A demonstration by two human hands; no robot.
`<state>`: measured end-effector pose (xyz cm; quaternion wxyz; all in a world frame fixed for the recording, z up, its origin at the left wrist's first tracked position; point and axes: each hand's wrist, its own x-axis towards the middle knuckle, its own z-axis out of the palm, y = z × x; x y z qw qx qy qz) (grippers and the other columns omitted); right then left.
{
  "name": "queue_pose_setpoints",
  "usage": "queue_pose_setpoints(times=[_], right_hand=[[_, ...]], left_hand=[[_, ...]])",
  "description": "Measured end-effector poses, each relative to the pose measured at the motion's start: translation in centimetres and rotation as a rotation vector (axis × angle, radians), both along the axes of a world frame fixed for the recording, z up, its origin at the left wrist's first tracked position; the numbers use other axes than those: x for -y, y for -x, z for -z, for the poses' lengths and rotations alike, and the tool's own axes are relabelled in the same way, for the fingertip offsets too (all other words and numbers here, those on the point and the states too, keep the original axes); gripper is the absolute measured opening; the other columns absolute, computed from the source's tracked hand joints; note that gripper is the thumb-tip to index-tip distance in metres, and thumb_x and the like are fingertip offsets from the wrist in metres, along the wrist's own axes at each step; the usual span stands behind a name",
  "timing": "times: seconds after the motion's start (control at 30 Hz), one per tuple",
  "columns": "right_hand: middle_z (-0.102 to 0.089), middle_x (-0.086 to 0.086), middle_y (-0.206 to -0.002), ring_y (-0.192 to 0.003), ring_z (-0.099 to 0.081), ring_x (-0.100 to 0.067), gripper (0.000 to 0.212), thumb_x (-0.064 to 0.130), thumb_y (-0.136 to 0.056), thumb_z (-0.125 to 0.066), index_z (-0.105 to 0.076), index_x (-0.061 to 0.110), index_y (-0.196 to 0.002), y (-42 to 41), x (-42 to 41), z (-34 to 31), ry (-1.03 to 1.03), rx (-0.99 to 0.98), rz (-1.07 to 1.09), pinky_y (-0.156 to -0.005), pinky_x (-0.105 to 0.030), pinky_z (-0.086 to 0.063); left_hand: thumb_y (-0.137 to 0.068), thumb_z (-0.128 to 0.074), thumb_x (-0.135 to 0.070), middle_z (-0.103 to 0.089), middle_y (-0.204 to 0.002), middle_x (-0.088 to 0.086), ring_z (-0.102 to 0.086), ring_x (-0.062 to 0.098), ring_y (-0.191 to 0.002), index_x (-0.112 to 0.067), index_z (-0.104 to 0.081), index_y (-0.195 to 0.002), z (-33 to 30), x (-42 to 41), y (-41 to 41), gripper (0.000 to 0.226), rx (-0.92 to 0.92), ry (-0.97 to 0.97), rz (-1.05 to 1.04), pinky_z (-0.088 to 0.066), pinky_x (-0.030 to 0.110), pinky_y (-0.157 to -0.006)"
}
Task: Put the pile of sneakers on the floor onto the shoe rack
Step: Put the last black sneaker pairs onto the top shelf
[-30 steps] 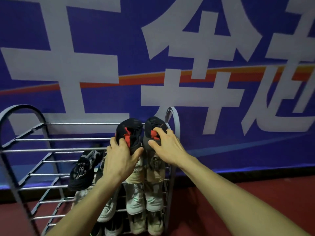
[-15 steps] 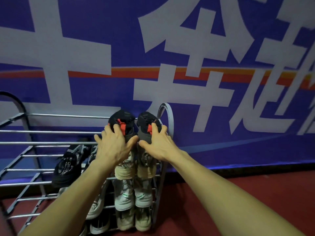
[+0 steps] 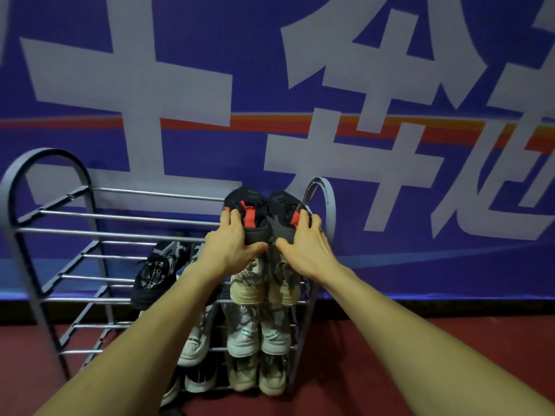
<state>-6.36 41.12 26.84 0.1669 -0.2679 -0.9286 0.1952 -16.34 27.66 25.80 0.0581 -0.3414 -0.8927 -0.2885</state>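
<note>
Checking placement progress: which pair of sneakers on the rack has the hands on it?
The black pair with red heel tabs on the top shelf, right end; left hand and right hand each hold one. The cream and white pairs sit below, untouched.

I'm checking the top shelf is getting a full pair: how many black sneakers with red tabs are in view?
2, side by side at the top shelf's right end: left sneaker under the left hand, right sneaker under the right hand.
</note>
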Motion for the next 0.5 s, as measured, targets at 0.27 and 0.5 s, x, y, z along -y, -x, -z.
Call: queue_pose_setpoints(times=[0.27,0.5], right_hand=[[-0.006,-0.014,-0.158,-0.140,-0.026,-0.043,0.092,0.051,-0.083,-0.054,-0.002,0.022,-0.154,0.7,-0.3,0.2,0.027,-0.002,0.032,-0.108,-0.054,-0.036],[-0.010,-0.024,-0.158,-0.143,-0.021,-0.041,0.088,0.031,-0.088,-0.053,-0.001,0.001,-0.152,-0.6,7.6,6.0,0.047,-0.376,0.315,-0.112,-0.052,-0.025]], left_hand=[[-0.074,-0.069,-0.053,-0.044,-0.134,0.009,-0.055,0.032,-0.114,-0.013,-0.034,-0.132,0.0,0.6,0.2,0.079,0.051,-0.088,0.066,-0.045,0.053,-0.096],[-0.082,-0.064,-0.036,-0.002,-0.162,0.013,-0.011,0.028,-0.149,-0.007,0.010,-0.151,5.1,4.6,-1.7,0.105,0.079,-0.076,0.098,-0.019,0.056,-0.116]])
